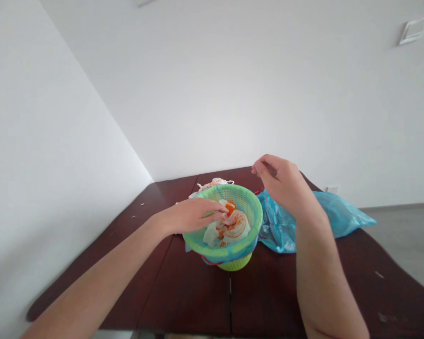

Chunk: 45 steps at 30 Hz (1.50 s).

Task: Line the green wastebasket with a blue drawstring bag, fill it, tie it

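Observation:
A green mesh plastic basket (254, 230) stands on the table, with a thin blue bag lining draped over its rim. Inside lies a crumpled white plastic bag (238, 230) with orange print. My left hand (192, 214) reaches over the basket's left rim, fingers stretched out and thumb apart, fingertips at the white bag; whether they touch it I cannot tell. Raised above the table to the right of the basket is my right hand (281, 181). Its fingers are curled, fingertips meeting the thumb, and nothing shows in them.
A blue plastic bag (279, 235) spreads over the table right of the basket, partly behind my right forearm. More white and orange plastic bags (215, 182) lie behind the basket. The dark red table (194, 292) meets white walls at the back and left. Small scraps lie on it.

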{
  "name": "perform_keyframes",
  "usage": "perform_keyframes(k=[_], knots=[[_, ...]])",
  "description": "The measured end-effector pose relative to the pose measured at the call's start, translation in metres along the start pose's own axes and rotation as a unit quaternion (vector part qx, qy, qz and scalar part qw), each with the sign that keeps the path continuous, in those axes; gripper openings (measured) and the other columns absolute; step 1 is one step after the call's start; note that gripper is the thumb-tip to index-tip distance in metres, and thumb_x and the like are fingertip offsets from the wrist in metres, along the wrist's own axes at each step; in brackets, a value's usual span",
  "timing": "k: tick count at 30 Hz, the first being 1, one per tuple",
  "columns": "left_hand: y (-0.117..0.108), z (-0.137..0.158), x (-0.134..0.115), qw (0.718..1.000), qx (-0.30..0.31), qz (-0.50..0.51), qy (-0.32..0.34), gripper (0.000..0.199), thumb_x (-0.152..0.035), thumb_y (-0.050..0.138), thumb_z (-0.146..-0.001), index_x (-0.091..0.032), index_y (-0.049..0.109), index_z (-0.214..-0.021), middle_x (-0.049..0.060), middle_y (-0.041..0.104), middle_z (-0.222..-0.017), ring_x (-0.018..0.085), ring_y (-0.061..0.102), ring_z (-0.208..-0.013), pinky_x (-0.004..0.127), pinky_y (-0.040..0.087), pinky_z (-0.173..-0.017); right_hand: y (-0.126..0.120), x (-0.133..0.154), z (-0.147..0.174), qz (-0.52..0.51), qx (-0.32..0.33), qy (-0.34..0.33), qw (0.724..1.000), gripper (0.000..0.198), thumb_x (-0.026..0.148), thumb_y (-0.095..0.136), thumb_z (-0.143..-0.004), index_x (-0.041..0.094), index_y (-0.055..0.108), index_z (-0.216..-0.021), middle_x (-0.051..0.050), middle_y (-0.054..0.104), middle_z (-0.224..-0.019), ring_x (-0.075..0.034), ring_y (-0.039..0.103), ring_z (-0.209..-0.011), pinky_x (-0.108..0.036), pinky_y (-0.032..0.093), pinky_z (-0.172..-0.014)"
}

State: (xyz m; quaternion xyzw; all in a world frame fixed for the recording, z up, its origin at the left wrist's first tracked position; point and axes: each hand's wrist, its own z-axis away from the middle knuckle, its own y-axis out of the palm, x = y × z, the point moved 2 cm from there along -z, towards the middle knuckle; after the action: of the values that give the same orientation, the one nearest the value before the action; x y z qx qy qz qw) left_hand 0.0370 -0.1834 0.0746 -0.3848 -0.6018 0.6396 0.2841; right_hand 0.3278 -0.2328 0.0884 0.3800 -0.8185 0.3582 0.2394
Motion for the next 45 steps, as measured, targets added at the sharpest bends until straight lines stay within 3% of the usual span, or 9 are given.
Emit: perform_keyframes(k=[3,7,15,19,24,32,35,38,45], knots=[[0.008,0.058,0.005,0.992,-0.124,0.014,0.028,0.036,-0.042,0.054,-0.124,-0.034,0.076,-0.151,0.006,0.082,-0.151,0.026,0.077,-0.141,0.043,0.059,-0.125,0.001,-0.008,-0.002,0.019,0.041,-0.007,0.999,0.031,0.033,0.055,-0.115,0.021,0.078,-0.099,-0.007,0.083,-0.095,-0.020,0.070,-0.084,-0.032,0.042,-0.075],[0.072,0.118,0.005,0.959,-0.264,-0.091,0.051,0.074,-0.057,0.088,-0.104,-0.028,0.061,-0.167,0.019,0.064,-0.172,0.038,0.064,-0.160,0.059,0.055,-0.133,0.011,-0.004,-0.003,0.030,0.063,-0.004,0.998,0.032,0.032,0.057,-0.116,0.021,0.078,-0.095,-0.005,0.081,-0.089,-0.018,0.067,-0.078,-0.032,0.041,-0.071],[0.176,0.117,-0.005,0.851,-0.501,-0.161,-0.003,0.089,0.001,0.088,-0.095,-0.034,0.055,-0.170,0.017,0.054,-0.181,0.038,0.052,-0.171,0.059,0.062,-0.128,0.039,0.079,0.034,-0.189,-0.077,-0.133,0.970,0.034,0.035,0.061,-0.120,0.022,0.076,-0.092,-0.002,0.077,-0.083,-0.016,0.069,-0.072,-0.031,0.051,-0.070],[0.180,0.113,-0.017,0.839,-0.528,-0.131,0.014,0.063,-0.002,0.092,-0.094,-0.035,0.077,-0.145,0.011,0.068,-0.162,0.034,0.066,-0.154,0.055,0.064,-0.122,0.035,0.090,0.066,-0.218,-0.124,-0.158,0.955,0.039,0.033,0.061,-0.120,0.022,0.077,-0.086,-0.002,0.072,-0.076,-0.016,0.064,-0.065,-0.032,0.049,-0.063],[0.173,0.102,-0.038,0.825,-0.556,-0.094,0.032,0.046,-0.004,0.094,-0.095,-0.036,0.086,-0.128,0.003,0.083,-0.118,0.024,0.072,-0.115,0.043,0.059,-0.109,0.031,0.034,0.132,-0.193,-0.193,-0.139,0.952,0.038,0.025,0.060,-0.118,0.023,0.071,-0.082,-0.001,0.062,-0.068,-0.018,0.063,-0.064,-0.033,0.049,-0.063],[0.174,0.100,-0.040,0.842,-0.535,-0.057,0.041,0.030,-0.012,0.081,-0.108,-0.035,0.085,-0.126,0.001,0.087,-0.109,0.023,0.075,-0.103,0.043,0.052,-0.105,0.056,-0.021,0.243,-0.079,-0.087,-0.090,0.989,0.026,0.014,0.058,-0.113,0.024,0.062,-0.090,0.001,0.060,-0.075,-0.016,0.057,-0.061,-0.029,0.046,-0.057],[0.171,0.107,-0.045,0.855,-0.515,-0.002,0.067,0.027,-0.010,0.073,-0.108,-0.030,0.079,-0.125,0.005,0.089,-0.123,0.026,0.078,-0.119,0.047,0.052,-0.114,0.069,-0.013,0.254,0.023,-0.069,-0.100,0.992,0.019,0.017,0.067,-0.110,0.025,0.072,-0.127,-0.009,0.074,-0.112,-0.025,0.077,-0.099,-0.039,0.067,-0.084],[0.163,0.111,-0.055,0.861,-0.497,0.068,0.079,0.028,-0.006,0.064,-0.108,-0.028,0.071,-0.125,0.005,0.089,-0.128,0.027,0.077,-0.132,0.049,0.050,-0.123,0.084,-0.001,0.252,0.162,-0.061,-0.112,0.978,0.063,0.026,0.080,-0.106,0.032,0.061,-0.166,-0.020,0.059,-0.159,-0.040,0.065,-0.147,-0.060,0.062,-0.116],[0.141,0.119,-0.073,0.872,-0.460,0.147,0.075,0.026,-0.008,0.059,-0.111,-0.028,0.068,-0.125,0.001,0.086,-0.110,0.021,0.080,-0.105,0.045,0.048,-0.122,0.093,0.035,0.220,0.225,-0.052,-0.166,0.959,0.054,0.016,0.074,-0.107,0.042,0.072,-0.155,-0.009,0.074,-0.141,-0.033,0.071,-0.124,-0.054,0.052,-0.110]])
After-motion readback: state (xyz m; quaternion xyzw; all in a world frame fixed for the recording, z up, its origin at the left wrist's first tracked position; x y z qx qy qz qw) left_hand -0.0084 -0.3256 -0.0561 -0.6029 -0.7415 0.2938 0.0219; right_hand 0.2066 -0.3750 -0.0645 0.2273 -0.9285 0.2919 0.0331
